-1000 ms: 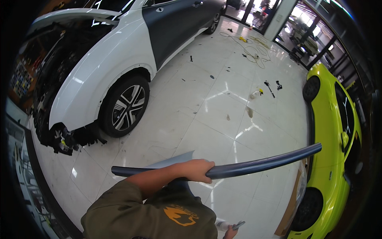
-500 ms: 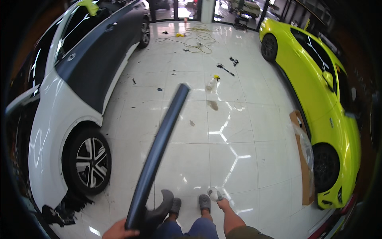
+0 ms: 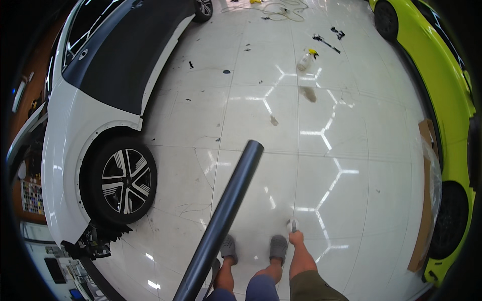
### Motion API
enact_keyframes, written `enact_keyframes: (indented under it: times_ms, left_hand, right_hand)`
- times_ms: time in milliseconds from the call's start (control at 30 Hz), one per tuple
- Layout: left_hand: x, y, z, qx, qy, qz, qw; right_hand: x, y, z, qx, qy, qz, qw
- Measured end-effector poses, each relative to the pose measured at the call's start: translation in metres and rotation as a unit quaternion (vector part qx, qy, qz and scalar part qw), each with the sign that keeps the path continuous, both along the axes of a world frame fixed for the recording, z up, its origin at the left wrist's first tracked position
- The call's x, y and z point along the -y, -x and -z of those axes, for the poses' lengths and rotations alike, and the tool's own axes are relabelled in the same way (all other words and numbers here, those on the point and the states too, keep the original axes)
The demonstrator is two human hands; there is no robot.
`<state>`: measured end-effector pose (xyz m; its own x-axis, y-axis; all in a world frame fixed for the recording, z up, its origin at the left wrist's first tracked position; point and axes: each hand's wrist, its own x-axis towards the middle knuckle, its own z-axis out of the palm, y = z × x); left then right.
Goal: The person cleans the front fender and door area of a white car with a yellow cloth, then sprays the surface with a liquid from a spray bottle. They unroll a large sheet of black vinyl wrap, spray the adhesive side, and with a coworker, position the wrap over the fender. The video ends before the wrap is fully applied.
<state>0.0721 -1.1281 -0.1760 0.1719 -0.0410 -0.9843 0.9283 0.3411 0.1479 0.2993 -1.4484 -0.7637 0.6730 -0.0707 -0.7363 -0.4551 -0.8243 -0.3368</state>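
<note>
A long dark blue-grey roll [image 3: 221, 210] slants up from the lower edge, over my legs. The hand on its lower part is out of frame, so my left hand is not in view. My right hand [image 3: 295, 238], low and right of centre, is closed on a small white round item with a grey part [image 3: 292, 224], too small to make out exactly. My feet in grey clogs [image 3: 278, 247] stand on the glossy tiled floor [image 3: 351, 210] between two cars.
A white car [image 3: 68, 150] with dark-covered door and open wheel arch lines the left; a yellow-green car [image 3: 442, 100] lines the right. A cardboard box [image 3: 417, 251] lies beside it. Ahead lie a spray bottle [image 3: 305, 61], black parts [image 3: 326, 42] and cables [image 3: 281, 12].
The roll has swung from crosswise to pointing forward, and its far end now appears lower. My left hand has left the view. My view has turned and tilted down toward the floor.
</note>
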Motion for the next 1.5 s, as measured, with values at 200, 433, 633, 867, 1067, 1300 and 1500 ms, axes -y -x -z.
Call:
enact_keyframes:
  times_ms: [200, 433, 633, 867, 1067, 1300, 1500]
  left_hand:
    - [0.01, -0.005, -0.013, 0.099, -0.006, 0.083, 0.992]
    - [0.0, 0.044, -0.046, 0.08, -0.258, 0.324, 0.907]
    - [0.029, -0.039, -0.069, 0.306, -0.484, 0.436, 0.695]
    - [0.04, -0.051, -0.11, 0.36, -0.618, 0.473, 0.514]
    - [-0.086, 0.128, -0.19, 0.6, -0.685, 0.023, 0.412]
    - [-0.22, 0.209, -0.215, 0.5, -0.619, -0.208, 0.569]
    - [-0.23, 0.101, -0.245, 0.546, -0.594, -0.013, 0.591]
  right_hand:
    - [0.0, -0.006, -0.07, -0.007, -0.004, -0.052, 0.999]
    - [-0.062, -0.109, -0.398, 0.382, -0.273, 0.083, 0.879]
    - [-0.266, -0.044, -0.665, 0.016, -0.466, -0.472, 0.748]
    - [-0.428, 0.159, -0.715, -0.51, -0.267, -0.569, 0.587]
    - [-0.482, 0.172, -0.777, -0.283, -0.356, -0.703, 0.547]
    - [-0.493, 0.131, -0.853, -0.26, -0.373, -0.725, 0.518]
    - [-0.495, 0.031, -0.851, -0.4, -0.562, -0.64, 0.338]
